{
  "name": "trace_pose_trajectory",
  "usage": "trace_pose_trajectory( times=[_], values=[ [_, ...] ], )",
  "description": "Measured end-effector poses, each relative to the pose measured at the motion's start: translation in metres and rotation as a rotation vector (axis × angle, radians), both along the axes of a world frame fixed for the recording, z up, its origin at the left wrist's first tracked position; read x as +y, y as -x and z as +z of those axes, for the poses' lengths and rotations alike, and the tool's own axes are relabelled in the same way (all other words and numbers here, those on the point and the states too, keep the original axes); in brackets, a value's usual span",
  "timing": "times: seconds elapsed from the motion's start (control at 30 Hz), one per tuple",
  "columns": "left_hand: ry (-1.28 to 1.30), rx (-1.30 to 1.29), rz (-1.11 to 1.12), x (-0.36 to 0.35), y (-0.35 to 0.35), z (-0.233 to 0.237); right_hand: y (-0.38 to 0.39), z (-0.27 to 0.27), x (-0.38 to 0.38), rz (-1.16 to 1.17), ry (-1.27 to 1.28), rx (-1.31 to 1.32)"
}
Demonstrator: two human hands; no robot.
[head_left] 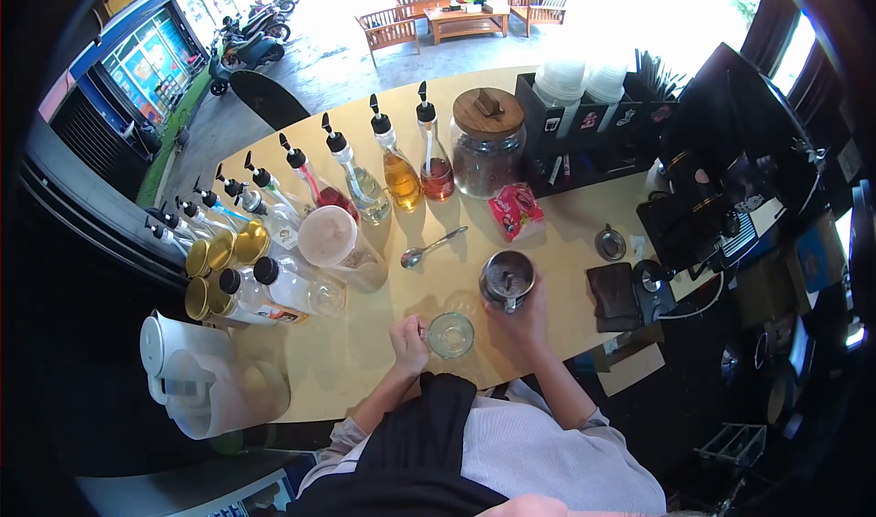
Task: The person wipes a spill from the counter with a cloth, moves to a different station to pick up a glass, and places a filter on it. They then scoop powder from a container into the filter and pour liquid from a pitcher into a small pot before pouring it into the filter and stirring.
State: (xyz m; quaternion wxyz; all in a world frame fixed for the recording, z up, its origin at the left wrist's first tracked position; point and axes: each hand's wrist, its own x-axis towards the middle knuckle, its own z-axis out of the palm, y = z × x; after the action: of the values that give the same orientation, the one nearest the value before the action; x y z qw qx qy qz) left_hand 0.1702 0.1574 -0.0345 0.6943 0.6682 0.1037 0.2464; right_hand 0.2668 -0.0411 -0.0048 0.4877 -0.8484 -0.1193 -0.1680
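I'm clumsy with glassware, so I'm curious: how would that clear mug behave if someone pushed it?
The clear mug looks like glass, so it is probably stiff and could break if knocked. Its smooth sides may be slippery, though the left hand gripping it at one side should help steady it.

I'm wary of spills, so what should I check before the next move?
1. Left hand gripping the glass mug by its handle: ok.
2. Glass mug upright, mouth up: ok.
3. Right hand holding the metal jug at its side: ok.
4. Level of anything inside the metal jug: cannot tell; its inside is too dark to read.
5. Gap between glass mug and metal jug free of other things: ok.
6. Spoon in hand: not ok, if you need it; it lies on the counter beyond the glass mug.
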Motion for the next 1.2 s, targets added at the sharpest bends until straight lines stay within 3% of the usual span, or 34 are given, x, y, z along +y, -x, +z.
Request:
trace_pose_trajectory(
  times=[0.4,0.73,0.93,1.03,1.1,1.2],
  values=[
    [-0.06,-0.01,0.058,0.004,0.005,-0.012,0.021,0.006,0.012,0.177,0.105,-0.055],
    [0.013,0.009,0.076,0.018,0.013,-0.004,0.006,0.004,0.0,0.236,0.048,-0.028],
    [0.001,0.018,0.084,0.023,0.017,-0.004,0.016,0.029,-0.019,0.285,0.258,0.039],
    [0.003,0.022,0.065,0.024,0.017,-0.005,0.02,0.041,-0.021,0.357,0.164,-0.035],
    [-0.02,0.001,0.03,0.027,0.017,-0.009,0.02,0.048,-0.009,0.292,-0.031,-0.064],
    [0.017,0.01,0.04,0.024,0.016,-0.007,0.015,0.042,0.004,0.272,-0.035,-0.038]
  ],
)
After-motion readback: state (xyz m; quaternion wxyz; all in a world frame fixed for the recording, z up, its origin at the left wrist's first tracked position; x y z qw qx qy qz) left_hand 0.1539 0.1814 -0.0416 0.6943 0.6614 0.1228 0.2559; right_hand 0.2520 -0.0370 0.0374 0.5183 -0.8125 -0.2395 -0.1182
